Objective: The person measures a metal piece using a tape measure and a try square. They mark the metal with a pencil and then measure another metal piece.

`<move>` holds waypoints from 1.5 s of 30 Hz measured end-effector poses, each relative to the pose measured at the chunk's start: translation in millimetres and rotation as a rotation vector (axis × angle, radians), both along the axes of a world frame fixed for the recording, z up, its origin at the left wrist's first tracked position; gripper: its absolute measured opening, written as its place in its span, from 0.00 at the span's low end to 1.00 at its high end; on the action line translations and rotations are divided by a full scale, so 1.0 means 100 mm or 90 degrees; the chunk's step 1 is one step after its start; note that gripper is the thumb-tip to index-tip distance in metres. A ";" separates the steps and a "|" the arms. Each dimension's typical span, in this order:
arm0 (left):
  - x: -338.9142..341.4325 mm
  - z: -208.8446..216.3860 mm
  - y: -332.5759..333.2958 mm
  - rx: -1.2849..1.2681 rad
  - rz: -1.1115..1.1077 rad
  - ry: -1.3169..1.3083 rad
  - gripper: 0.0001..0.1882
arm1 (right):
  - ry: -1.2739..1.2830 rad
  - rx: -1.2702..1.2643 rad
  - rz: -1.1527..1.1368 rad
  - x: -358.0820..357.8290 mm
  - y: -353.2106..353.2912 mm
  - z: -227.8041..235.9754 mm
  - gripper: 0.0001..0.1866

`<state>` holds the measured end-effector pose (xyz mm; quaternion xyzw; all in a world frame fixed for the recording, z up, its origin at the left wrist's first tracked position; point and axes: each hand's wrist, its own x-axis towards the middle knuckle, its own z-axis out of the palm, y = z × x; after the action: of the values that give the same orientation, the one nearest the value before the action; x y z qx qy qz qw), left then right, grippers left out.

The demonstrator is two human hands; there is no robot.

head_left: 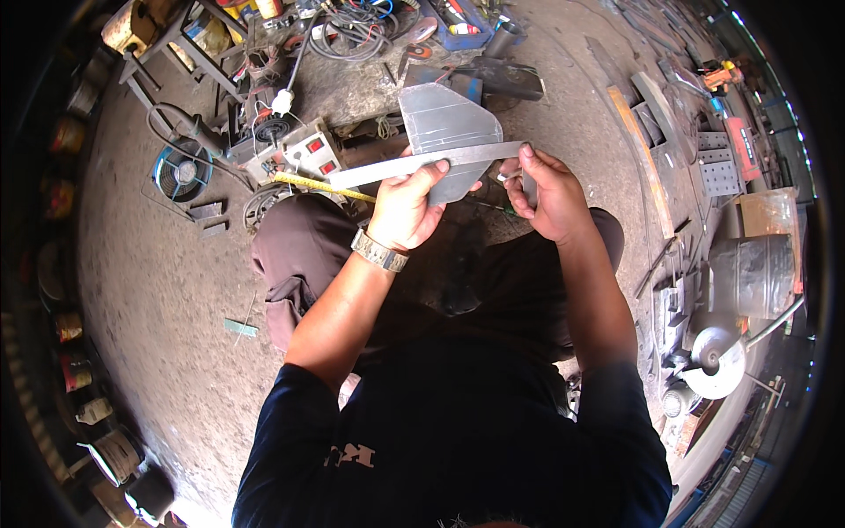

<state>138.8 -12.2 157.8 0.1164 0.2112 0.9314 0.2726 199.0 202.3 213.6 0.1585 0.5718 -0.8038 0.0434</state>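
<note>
My left hand (407, 211) pinches a long, straight silver metal strip (475, 156) across an angular grey sheet-metal plate (447, 116) beyond my lap, fingers mostly hidden behind; my right hand (558, 199) pinches the strip's right end, partly covering it.

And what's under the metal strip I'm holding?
A grey plate is under the strip; parts of it show above and below. The band directly beneath the strip is covered, so any marks there can't be seen.
</note>
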 end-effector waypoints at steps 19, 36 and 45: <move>-0.03 0.00 -0.01 -0.063 0.028 0.010 0.21 | 0.027 -0.038 0.040 -0.04 0.08 -0.16 0.18; -0.04 0.00 -0.03 -0.050 0.022 0.016 0.21 | 0.022 -0.027 0.036 -0.04 0.07 -0.14 0.18; -0.05 -0.01 -0.04 -0.071 0.022 0.019 0.20 | 0.008 -0.010 0.007 -0.06 -0.01 -0.08 0.19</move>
<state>133.7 -16.4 156.8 0.1112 0.2686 0.9209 0.2596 193.0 201.4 205.3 0.1500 0.5668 -0.8088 0.0456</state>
